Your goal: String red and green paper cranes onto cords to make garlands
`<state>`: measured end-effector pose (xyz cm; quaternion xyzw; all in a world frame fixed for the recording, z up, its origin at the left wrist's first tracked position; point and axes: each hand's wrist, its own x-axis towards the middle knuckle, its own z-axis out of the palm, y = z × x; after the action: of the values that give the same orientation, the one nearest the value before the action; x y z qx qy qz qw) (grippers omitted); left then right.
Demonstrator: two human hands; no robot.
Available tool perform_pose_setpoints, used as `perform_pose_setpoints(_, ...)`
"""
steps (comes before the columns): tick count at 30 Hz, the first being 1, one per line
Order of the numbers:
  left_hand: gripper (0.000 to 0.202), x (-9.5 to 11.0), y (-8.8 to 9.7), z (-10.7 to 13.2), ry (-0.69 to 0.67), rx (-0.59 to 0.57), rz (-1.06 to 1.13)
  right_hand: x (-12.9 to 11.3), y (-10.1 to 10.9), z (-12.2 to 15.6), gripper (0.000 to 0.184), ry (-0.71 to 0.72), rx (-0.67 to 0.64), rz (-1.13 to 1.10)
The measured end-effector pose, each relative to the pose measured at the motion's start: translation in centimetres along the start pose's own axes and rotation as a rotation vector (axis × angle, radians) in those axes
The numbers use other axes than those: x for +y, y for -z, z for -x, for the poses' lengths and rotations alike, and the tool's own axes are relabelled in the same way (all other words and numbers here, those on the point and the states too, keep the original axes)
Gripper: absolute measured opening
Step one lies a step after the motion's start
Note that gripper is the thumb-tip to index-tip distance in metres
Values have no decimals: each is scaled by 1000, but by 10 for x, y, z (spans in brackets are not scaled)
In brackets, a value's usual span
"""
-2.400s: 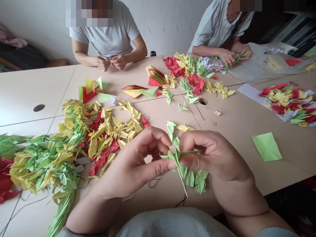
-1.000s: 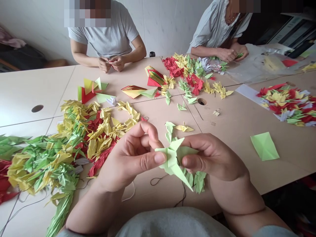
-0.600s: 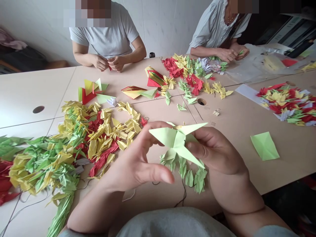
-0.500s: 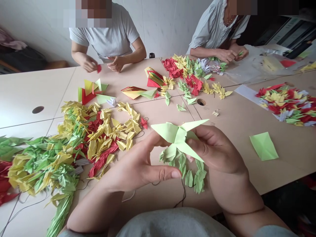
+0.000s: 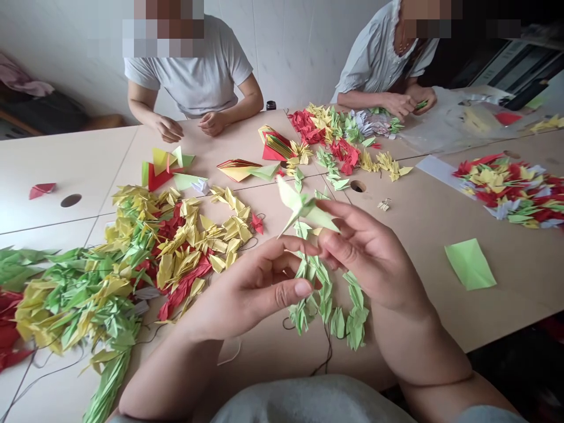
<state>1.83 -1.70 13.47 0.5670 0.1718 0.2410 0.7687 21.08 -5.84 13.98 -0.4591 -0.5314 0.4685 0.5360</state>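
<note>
A pale green folded paper crane (image 5: 321,216) is pinched by one wing between the thumb and fingers of my right hand (image 5: 374,252). It is tilted, with its pointed parts spread to the left. Just below and left of it, my left hand (image 5: 264,282) has its fingers curled and thumb bent in; what they grip, if anything, I cannot make out. Under both hands hangs a strand of green paper cranes (image 5: 324,288), partly hidden by the fingers. A dark thread (image 5: 328,349) trails from it towards my body.
Heaped yellow, green and red crane strands (image 5: 127,264) cover the left. A green paper square (image 5: 470,264) lies at the right, beyond it a mixed crane pile (image 5: 515,188). Two people sit opposite, one with bare hands (image 5: 170,129) on the table, one handling green paper (image 5: 420,104).
The green crane has been turned and raised, and my left fingers have curled in beneath it. Across the table, a red folded paper now lies at the far left, out of the other person's hand.
</note>
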Motion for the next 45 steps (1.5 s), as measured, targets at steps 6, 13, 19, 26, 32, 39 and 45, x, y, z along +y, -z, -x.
perform_pose_setpoints(6,22,-3,2,-4,-119,135,56,-1,-1,9,42,129,36,222)
perform_pose_setpoints(13,19,-5,5,-4,-178,243,75,-5,2,12,23,181,-162,402)
perform_pose_setpoints(19,17,-1,3,-4,-207,297,124,-3,0,11,34,213,-221,535)
perform_pose_setpoints(26,17,-1,2,-4,-250,381,151,-3,-3,13,24,123,-227,508)
perform_pose_setpoints(32,18,4,1,-7,-285,477,170,-4,0,17,29,78,-344,500)
perform_pose_setpoints(39,19,0,0,-5,-184,436,145,-3,-4,14,24,205,-167,511)
perform_pose_setpoints(45,18,-4,-1,-7,-161,341,149,-2,-8,12,10,326,-47,601)
